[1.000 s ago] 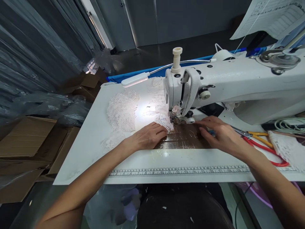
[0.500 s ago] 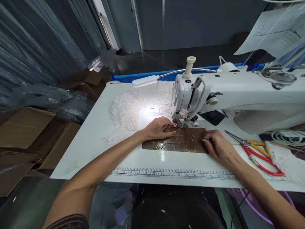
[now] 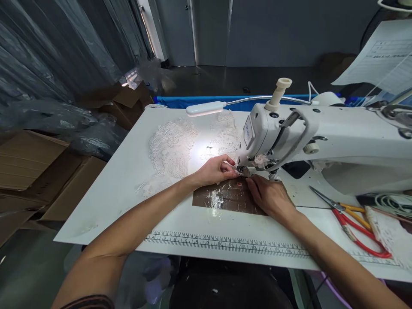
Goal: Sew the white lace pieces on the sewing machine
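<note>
My left hand [image 3: 219, 170] is beside the needle area of the white sewing machine [image 3: 262, 128]. Its fingers are curled and pressed together at a small pale bit by the presser foot, too small to name. Just right of the foot, my right hand [image 3: 272, 196] has its thumb and fingertips closed together; what they hold, if anything, is hidden. Both hands lie over a shiny brown sheet [image 3: 222, 199] on the table. White lace [image 3: 172, 148] is spread in a heap left of the machine, under its lamp [image 3: 206, 109].
Red-handled scissors [image 3: 363, 240] and orange-handled ones [image 3: 357, 214] lie at the right, near a white lace piece [image 3: 391, 231]. A printed ruler [image 3: 225, 243] runs along the table's front edge. Cardboard boxes [image 3: 35, 171] stand at the left. A paper sheet [image 3: 380, 56] hangs upper right.
My right hand has moved left from the brown sheet's right end to the needle area. My left hand stays by the foot, its fingers more curled. The view has shifted slightly.
</note>
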`<state>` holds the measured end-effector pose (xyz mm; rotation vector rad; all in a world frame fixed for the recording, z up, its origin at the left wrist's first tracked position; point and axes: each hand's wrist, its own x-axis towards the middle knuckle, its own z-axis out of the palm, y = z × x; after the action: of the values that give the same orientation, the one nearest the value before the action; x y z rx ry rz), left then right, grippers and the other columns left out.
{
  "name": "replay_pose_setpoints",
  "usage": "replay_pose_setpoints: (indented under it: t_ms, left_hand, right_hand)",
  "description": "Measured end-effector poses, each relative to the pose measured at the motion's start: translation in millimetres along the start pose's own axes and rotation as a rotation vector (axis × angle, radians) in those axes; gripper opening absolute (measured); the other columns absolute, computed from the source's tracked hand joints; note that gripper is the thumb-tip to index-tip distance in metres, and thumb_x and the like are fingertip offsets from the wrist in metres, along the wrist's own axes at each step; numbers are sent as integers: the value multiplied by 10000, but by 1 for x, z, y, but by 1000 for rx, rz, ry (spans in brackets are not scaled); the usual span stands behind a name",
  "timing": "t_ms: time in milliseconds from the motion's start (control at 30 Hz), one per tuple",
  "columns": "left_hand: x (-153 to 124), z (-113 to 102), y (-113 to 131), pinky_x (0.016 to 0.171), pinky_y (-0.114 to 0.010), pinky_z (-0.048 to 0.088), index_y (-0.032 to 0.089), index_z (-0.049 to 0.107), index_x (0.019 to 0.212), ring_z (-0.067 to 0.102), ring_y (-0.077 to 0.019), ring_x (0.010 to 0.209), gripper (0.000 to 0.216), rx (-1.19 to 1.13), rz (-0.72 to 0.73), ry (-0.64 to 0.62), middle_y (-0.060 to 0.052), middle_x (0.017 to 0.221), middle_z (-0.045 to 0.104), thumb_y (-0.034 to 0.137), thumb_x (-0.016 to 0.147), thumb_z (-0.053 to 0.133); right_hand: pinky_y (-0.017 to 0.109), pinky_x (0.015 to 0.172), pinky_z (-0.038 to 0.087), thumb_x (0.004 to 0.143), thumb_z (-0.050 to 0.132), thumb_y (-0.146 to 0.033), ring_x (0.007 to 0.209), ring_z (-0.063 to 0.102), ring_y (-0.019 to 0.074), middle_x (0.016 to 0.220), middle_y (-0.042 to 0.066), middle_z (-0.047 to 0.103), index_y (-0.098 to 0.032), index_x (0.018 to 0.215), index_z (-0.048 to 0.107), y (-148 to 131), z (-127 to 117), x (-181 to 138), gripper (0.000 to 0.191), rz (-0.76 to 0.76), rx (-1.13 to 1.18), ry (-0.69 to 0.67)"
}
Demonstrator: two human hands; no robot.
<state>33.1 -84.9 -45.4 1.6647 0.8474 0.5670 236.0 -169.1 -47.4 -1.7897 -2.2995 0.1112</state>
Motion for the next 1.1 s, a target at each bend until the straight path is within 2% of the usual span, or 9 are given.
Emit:
replay_pose_setpoints:
  t_ms: [133, 233, 333, 467, 600, 800, 967, 1100]
  left_hand:
    - [4, -2, -1, 797, -323, 514, 156, 555, 1021, 679, -169, 839, 330, -32, -26, -36, -42, 822, 712, 293, 777, 730]
    - [5, -3, 0, 782, -317, 510, 156, 539, 1103, 676, -160, 804, 402, -44, -45, -45, -42, 833, 712, 279, 772, 733]
    - [5, -4, -1, 773, -307, 505, 159, 498, 1197, 673, -153, 788, 500, -57, -57, -54, -40, 851, 710, 260, 768, 735]
    - [6, -5, -1, 769, -292, 500, 156, 483, 1224, 672, -155, 811, 510, -47, -57, -68, -46, 873, 710, 264, 785, 719]
    - [7, -5, -1, 732, -278, 504, 157, 482, 1227, 669, -148, 782, 506, -23, -45, -69, -45, 870, 709, 265, 788, 709]
    - [6, -3, -3, 694, -275, 515, 167, 492, 1221, 669, -148, 747, 472, -5, 22, -63, -37, 831, 709, 261, 800, 682]
    - [5, -3, -2, 714, -284, 525, 168, 486, 1228, 677, -155, 767, 474, 11, 35, -66, -44, 845, 712, 274, 807, 678]
    - [5, -2, -2, 708, -282, 525, 173, 495, 1209, 675, -151, 759, 446, 41, 37, -55, -43, 854, 713, 236, 803, 669]
  right_hand:
    - [292, 494, 296, 1005, 219, -460, 646, 631, 226, 858, 83, 699, -196, 1031, 586, 5, 7, 6, 453, 37, -112, -14]
    - [291, 482, 300, 1005, 239, -453, 667, 637, 229, 892, 73, 697, -211, 1070, 590, 3, 6, 11, 431, 16, -134, -13]
    - [287, 498, 346, 1005, 248, -436, 741, 648, 241, 907, 87, 690, -209, 1060, 600, -1, 3, 15, 422, -20, -131, -16]
    - [298, 543, 418, 987, 321, -409, 811, 652, 263, 963, 115, 683, -203, 1032, 611, -3, -2, 20, 358, -30, -141, -22]
    - [304, 545, 436, 979, 349, -379, 790, 656, 261, 963, 105, 692, -203, 1001, 615, -2, -2, 23, 320, -62, -121, -16]
    - [291, 474, 369, 992, 299, -402, 583, 612, 220, 763, 89, 681, -191, 900, 621, 1, 0, 25, 395, -81, -64, 43]
    - [289, 482, 360, 990, 292, -384, 619, 618, 226, 749, 99, 672, -183, 855, 612, 1, 2, 23, 401, -111, -46, 80]
    - [303, 528, 393, 994, 270, -400, 690, 620, 238, 829, 124, 679, -181, 940, 620, 0, 3, 25, 416, -176, -84, 136]
